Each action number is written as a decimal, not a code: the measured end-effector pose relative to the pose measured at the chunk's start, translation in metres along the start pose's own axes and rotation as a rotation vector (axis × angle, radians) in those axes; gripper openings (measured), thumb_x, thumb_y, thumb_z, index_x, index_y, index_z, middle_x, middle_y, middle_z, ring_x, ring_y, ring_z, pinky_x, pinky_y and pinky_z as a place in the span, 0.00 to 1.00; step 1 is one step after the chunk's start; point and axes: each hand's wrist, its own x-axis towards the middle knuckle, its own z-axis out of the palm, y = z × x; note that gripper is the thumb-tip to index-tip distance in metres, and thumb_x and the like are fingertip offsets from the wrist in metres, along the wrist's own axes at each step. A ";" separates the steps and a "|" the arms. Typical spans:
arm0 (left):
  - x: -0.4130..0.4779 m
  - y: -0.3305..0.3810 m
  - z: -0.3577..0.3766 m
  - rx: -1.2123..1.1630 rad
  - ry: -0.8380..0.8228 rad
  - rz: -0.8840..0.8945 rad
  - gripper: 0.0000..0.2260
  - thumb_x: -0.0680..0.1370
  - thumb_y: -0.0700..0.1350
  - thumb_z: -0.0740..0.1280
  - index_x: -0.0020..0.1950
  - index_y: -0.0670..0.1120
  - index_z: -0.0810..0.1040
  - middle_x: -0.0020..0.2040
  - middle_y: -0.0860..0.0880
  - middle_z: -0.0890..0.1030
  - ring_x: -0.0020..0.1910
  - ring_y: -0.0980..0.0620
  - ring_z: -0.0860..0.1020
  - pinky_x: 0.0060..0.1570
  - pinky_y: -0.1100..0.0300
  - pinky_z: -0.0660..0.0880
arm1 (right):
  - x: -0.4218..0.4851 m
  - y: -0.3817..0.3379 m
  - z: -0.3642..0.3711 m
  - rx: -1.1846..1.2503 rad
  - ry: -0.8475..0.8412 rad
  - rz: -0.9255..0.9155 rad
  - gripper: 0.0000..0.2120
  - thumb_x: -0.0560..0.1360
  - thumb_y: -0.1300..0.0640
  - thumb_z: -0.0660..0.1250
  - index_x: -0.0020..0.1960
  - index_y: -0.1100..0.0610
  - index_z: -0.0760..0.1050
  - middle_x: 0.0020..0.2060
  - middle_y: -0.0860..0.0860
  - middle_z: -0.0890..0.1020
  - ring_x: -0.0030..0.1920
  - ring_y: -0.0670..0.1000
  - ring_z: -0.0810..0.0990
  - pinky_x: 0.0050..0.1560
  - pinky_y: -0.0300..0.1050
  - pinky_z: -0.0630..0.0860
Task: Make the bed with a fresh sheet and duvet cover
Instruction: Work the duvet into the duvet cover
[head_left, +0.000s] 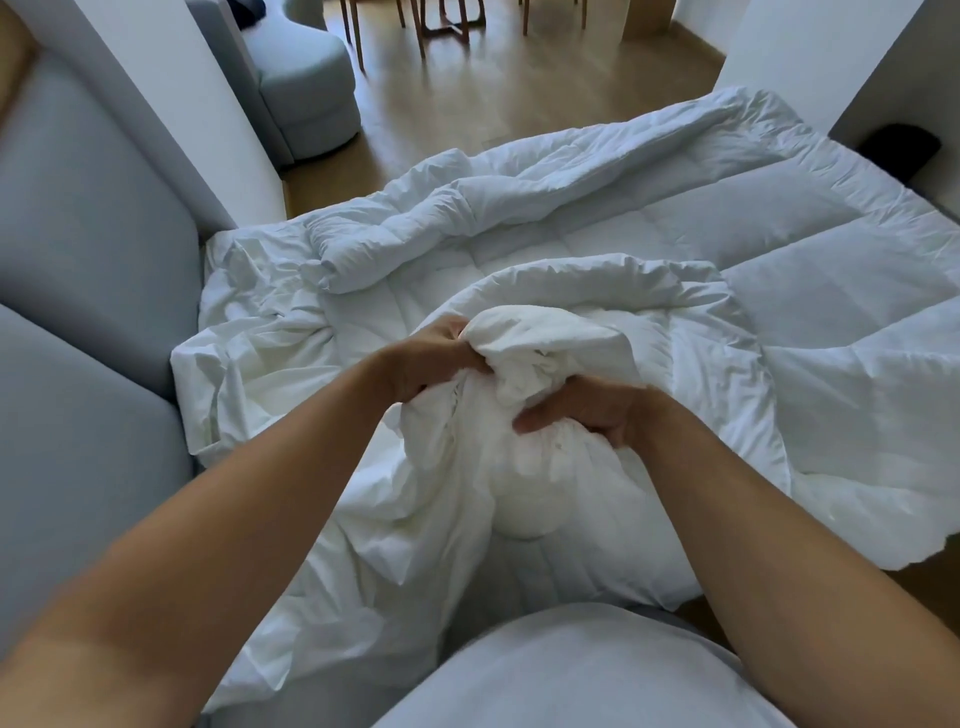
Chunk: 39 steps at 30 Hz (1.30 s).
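Note:
A white quilted duvet (649, 218) lies rumpled across the bed, its far edge rolled over itself. A thin white duvet cover (395, 525) is bunched over the near corner of the duvet and spreads toward me. My left hand (431, 358) grips a gathered wad of the cover from the left. My right hand (597, 410) grips the same bundle from the right, fingers curled into the cloth just below the wad. A crumpled white sheet (249, 332) lies at the left side of the bed.
A pale blue upholstered headboard (88, 260) runs along the left. Beyond the bed are wooden floor (519, 98), a rounded light blue armchair (306, 93) and chair legs at the top. A white wall (810, 47) stands at the right, with a dark object (901, 148) beside it.

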 end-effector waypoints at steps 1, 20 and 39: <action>-0.002 0.000 0.000 0.030 -0.003 -0.008 0.13 0.67 0.40 0.74 0.50 0.47 0.85 0.45 0.49 0.86 0.45 0.52 0.84 0.44 0.58 0.81 | 0.000 0.002 -0.001 0.002 0.015 0.016 0.18 0.68 0.64 0.78 0.56 0.56 0.83 0.51 0.57 0.87 0.51 0.56 0.86 0.46 0.51 0.84; -0.007 -0.001 -0.002 -0.025 0.090 -0.027 0.11 0.64 0.37 0.67 0.41 0.48 0.85 0.38 0.49 0.83 0.37 0.51 0.81 0.38 0.58 0.80 | 0.000 -0.011 0.001 -0.218 -0.110 0.051 0.11 0.70 0.61 0.77 0.45 0.46 0.87 0.45 0.52 0.88 0.46 0.51 0.87 0.41 0.46 0.83; -0.018 -0.009 -0.012 0.057 0.033 0.072 0.15 0.74 0.26 0.68 0.52 0.44 0.83 0.43 0.51 0.85 0.44 0.53 0.83 0.43 0.58 0.81 | 0.011 -0.003 0.012 0.020 0.099 -0.238 0.19 0.68 0.59 0.78 0.59 0.55 0.83 0.56 0.59 0.84 0.57 0.58 0.84 0.53 0.53 0.82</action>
